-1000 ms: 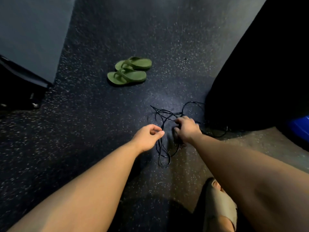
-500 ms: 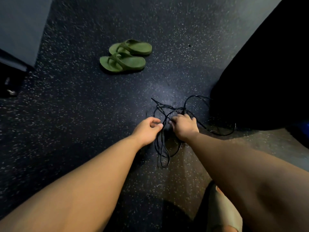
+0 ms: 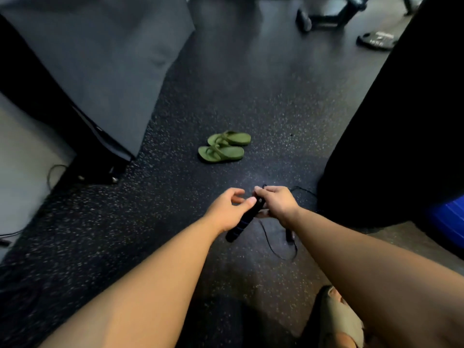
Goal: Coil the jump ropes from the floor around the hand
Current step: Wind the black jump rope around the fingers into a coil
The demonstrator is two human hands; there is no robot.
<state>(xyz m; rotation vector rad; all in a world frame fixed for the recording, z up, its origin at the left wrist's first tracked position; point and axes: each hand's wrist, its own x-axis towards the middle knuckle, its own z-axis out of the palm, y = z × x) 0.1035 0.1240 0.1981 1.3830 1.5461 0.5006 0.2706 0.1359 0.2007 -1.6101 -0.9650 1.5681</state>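
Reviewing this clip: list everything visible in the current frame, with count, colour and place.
jump rope handle: one, black with blue bands, held at its upper end by the right hand, slanting down toward the left
rope cord: one visible, thin black, trailing under the right forearm, with a second dark handle end there
flip-flops: two, green, side by side on the floor, centre
floor: dark, speckled
padded block: one, grey, upper left
dark bag-like shape: one, black, right
blue object: one, right edge, partly hidden
gym equipment: dark, blurred, top
sandalled foot: one, beige sandal, bottom right
left hand: open, beside the handle
right hand: closed on the handle
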